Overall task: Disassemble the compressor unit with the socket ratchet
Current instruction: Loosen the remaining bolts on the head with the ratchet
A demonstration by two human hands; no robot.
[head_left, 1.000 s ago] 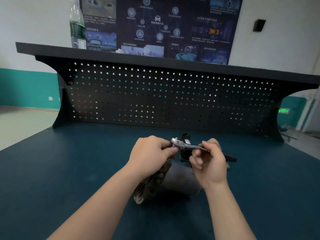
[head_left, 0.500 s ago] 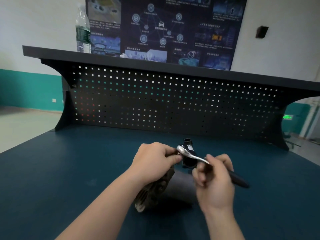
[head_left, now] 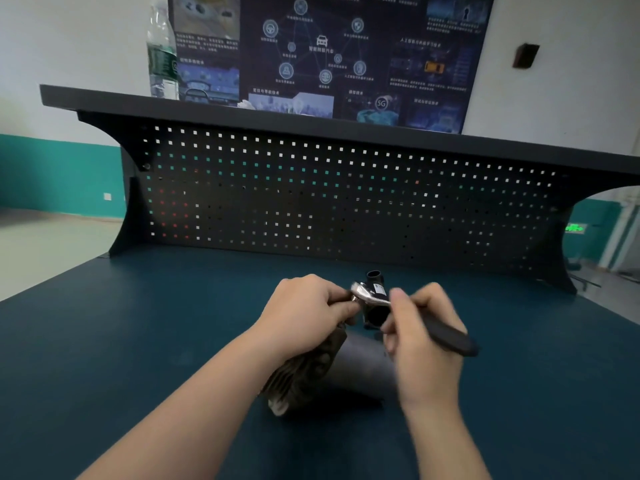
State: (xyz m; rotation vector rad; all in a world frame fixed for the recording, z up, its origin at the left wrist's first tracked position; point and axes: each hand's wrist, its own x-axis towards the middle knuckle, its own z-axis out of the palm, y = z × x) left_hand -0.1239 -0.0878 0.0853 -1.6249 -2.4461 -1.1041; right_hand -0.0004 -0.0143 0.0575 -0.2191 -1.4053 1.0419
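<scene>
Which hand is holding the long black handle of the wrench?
The right hand grips the socket ratchet by its black handle. The left hand pinches the shiny silver head end instead, above the compressor unit.

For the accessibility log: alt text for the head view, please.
A person's right hand grips a ratchet by its black handle while the left hand holds its silver head against a grey compressor lying on a dark blue workbench. A black pegboard stands behind.

Two bare hands, left [head_left: 304, 313] and right [head_left: 420, 336]; one chrome-headed, black-handled socket ratchet [head_left: 408, 315]; one grey finned metal compressor unit [head_left: 332, 368]; one clear plastic water bottle [head_left: 161, 53]; one dark wall poster [head_left: 346, 53].
</scene>
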